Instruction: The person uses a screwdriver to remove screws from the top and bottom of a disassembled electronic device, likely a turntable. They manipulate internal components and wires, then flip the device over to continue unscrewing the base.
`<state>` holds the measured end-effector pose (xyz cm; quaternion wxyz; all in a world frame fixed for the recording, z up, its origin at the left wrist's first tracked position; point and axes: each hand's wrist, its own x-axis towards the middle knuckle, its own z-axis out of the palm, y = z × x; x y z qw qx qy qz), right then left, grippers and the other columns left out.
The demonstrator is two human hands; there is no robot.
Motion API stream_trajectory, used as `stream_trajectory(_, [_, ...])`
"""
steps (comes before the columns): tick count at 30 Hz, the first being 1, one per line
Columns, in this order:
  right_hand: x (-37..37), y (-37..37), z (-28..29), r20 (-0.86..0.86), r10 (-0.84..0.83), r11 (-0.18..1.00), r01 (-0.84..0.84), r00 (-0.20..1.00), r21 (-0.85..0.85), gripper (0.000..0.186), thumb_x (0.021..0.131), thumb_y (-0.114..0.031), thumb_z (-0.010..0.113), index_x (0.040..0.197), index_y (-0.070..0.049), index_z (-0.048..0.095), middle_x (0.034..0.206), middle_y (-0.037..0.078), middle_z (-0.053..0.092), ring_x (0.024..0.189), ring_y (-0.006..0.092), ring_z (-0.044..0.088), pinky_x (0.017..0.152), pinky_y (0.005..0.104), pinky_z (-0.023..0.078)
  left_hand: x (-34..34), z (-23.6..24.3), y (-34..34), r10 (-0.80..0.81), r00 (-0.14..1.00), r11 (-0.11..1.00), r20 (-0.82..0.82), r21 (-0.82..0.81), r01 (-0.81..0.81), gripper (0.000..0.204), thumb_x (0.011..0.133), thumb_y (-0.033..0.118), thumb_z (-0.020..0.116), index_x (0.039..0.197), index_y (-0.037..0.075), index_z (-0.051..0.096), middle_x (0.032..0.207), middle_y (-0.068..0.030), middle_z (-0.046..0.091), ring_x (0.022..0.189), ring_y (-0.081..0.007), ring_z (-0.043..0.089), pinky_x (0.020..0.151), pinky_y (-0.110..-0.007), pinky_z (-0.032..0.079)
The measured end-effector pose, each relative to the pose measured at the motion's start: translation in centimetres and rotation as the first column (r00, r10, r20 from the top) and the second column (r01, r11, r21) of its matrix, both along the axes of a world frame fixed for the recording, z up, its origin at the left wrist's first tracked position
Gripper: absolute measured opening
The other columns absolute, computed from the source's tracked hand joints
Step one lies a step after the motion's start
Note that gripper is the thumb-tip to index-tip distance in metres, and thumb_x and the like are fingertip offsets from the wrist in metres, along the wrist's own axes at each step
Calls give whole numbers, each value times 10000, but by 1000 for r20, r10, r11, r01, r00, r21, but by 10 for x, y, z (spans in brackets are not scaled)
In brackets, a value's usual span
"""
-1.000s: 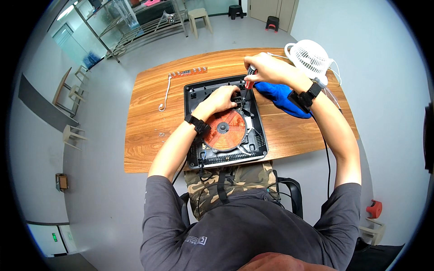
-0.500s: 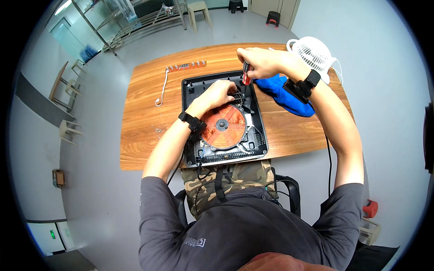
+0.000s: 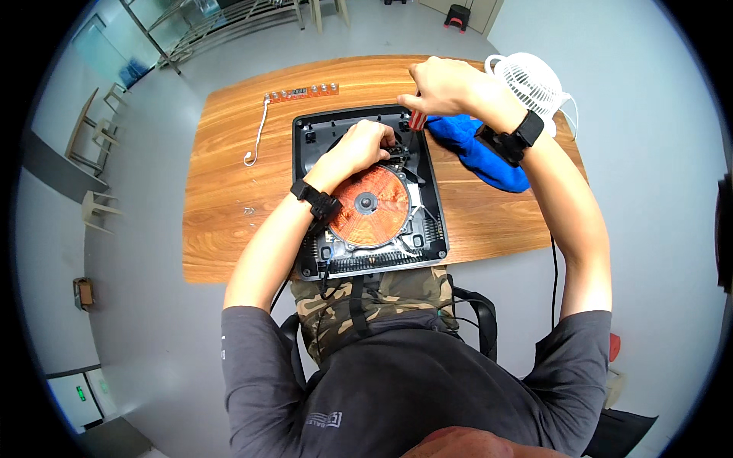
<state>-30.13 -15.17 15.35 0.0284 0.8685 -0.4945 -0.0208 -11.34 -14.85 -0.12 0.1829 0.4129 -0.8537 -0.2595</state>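
An opened induction cooker (image 3: 439, 244) lies on the wooden table in front of me, its black housing bare inside. A round copper coil (image 3: 374, 217) fills the middle of it. My left hand (image 3: 364, 143) reaches over the coil into the housing, fingers curled at a small dark part (image 3: 397, 156); exactly what they grip is hidden. My right hand (image 3: 443, 88) is closed around the top of a red-handled screwdriver (image 3: 417, 120). The screwdriver stands almost upright, its lower end inside the housing's far right side, close to my left fingertips; its tip cannot be made out.
A blue cloth (image 3: 485, 160) lies right of the cooker, with a white fan (image 3: 527, 84) behind it. At the far left are a narrow circuit board (image 3: 305, 92) and its white cable (image 3: 259, 133). Several small screws (image 3: 249, 211) lie on the table (image 3: 217, 244).
My right hand has shifted its hold on the screwdriver, the fingers now more over the top of the handle. My left hand stays at the same spot in the housing. The whole view has shifted slightly.
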Motion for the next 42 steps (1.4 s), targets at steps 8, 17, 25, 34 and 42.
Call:
stream_trajectory(8, [-15,-3,2,142,282,952,-295,949,78,280,909,-161,708,1005,22,520,947,198,613,904,404,635,796,452,528,-2,3,0,1,999,1000,35,-1,-1,279,738,35,822,992,-19,720,940,-202,742,934,-341,729,818,-401,572])
stream_trajectory(17, [-5,4,-5,-42,31,997,-34,999,-71,438,989,-407,594,956,30,616,844,253,683,840,473,670,761,532,534,-2,-9,-3,-2,1000,997,1,-72,2,271,727,25,822,972,-25,718,931,-190,743,913,-338,727,799,-405,573])
stream_trajectory(25, [-6,-5,-1,144,363,918,-380,921,116,283,930,-206,676,1064,14,558,932,236,653,899,422,671,795,466,553,0,-6,-2,-4,1000,996,9,-95,4,257,719,11,816,956,-20,722,911,-181,743,910,-331,729,799,-409,577])
stream_trajectory(34, [6,-8,-2,-92,23,998,-27,996,-49,421,981,-387,610,924,29,633,796,243,688,809,457,672,733,506,548,-2,-13,-2,2,1000,992,-14,-123,-4,254,712,4,811,952,-2,727,908,-170,745,913,-332,727,799,-418,574])
stream_trajectory(42, [-5,-5,15,48,372,902,-373,927,216,344,960,-287,657,1049,21,533,1022,216,607,982,393,643,855,434,537,0,-13,-6,7,1000,996,-8,-90,-7,243,695,8,810,923,0,729,903,-165,745,909,-337,724,795,-421,573])
